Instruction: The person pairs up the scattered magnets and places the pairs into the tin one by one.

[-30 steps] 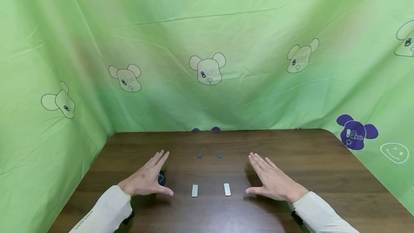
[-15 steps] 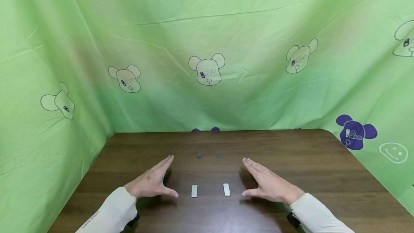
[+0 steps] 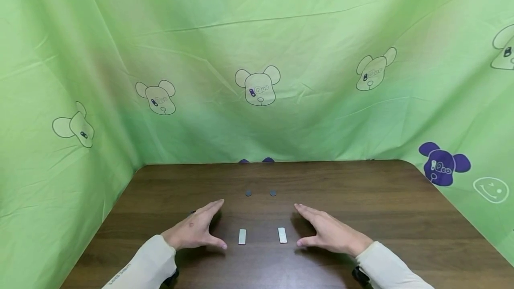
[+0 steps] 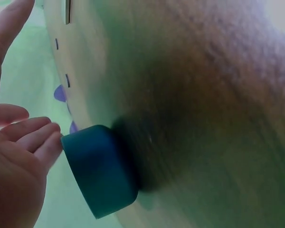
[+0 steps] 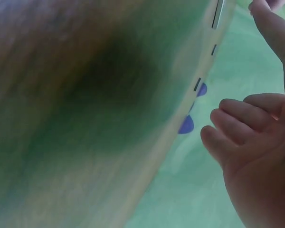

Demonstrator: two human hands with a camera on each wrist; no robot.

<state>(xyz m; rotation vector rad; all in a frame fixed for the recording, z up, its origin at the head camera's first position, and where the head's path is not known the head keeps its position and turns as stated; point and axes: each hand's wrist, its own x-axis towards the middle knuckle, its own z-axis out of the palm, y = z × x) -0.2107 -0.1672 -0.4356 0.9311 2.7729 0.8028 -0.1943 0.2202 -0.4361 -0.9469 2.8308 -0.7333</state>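
Observation:
My left hand [image 3: 194, 230] hovers palm inward over the table's left half, fingers straight and thumb apart, holding nothing. Mirroring it on the other side, my right hand [image 3: 333, 233] is likewise spread and holds nothing. Between the two thumbs lie a pale flat rectangular strip [image 3: 242, 237] on the left and a matching strip [image 3: 282, 235] on the right. Farther back are two small dark discs, a left disc [image 3: 248, 193] and a right disc [image 3: 273, 193]. A dark teal, short round object [image 4: 102, 171] stands beside my left hand in the left wrist view; the head view mostly hides it behind that hand.
The brown wooden table [image 3: 345, 182] has rounded far corners. A green curtain [image 3: 192, 124] with printed bear faces hangs behind it and along both sides. Black straps, including the right wrist strap [image 3: 360, 275], show beneath the pale sleeves.
Both hands have moved inward and slightly toward the person, narrowing the gap between them. The left hand now covers more of the dark round object. The strips and discs have stayed put.

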